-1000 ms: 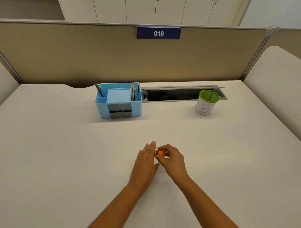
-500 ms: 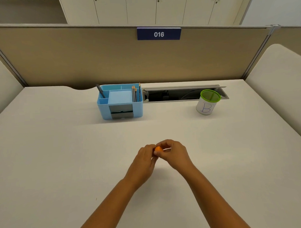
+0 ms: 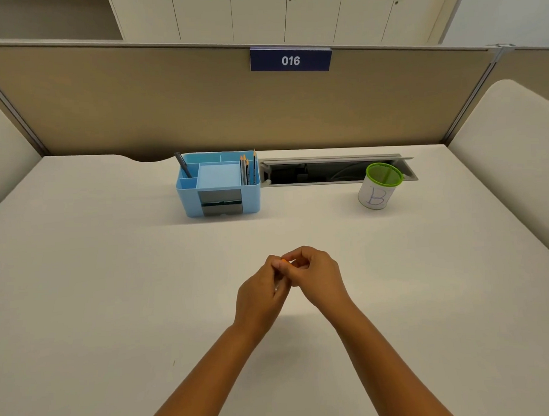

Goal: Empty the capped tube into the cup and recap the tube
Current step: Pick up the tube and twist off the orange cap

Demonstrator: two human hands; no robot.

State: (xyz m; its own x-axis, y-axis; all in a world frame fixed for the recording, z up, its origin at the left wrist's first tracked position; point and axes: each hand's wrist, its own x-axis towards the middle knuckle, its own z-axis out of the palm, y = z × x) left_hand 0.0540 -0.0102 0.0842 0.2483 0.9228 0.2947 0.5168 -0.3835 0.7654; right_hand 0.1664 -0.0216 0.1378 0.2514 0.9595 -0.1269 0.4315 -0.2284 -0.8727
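My left hand [image 3: 263,292] and my right hand [image 3: 319,276] meet above the middle of the white desk, fingers closed together around a small tube. Only the tube's orange cap [image 3: 285,261] peeks out between the fingertips; a sliver of the tube body [image 3: 276,289] shows under my left fingers, the rest is hidden. The white cup [image 3: 377,190] with a green rim and a blue letter B stands upright at the back right of the desk, far from both hands.
A light blue desk organiser [image 3: 218,186] with pencils and a pen stands at the back centre. Behind it and the cup runs an open cable slot [image 3: 321,170] in the desk. A beige partition [image 3: 170,105] closes the back.
My left hand went from flat and open beside the tube to closed on it. Both hands lifted slightly and came together over the orange cap.
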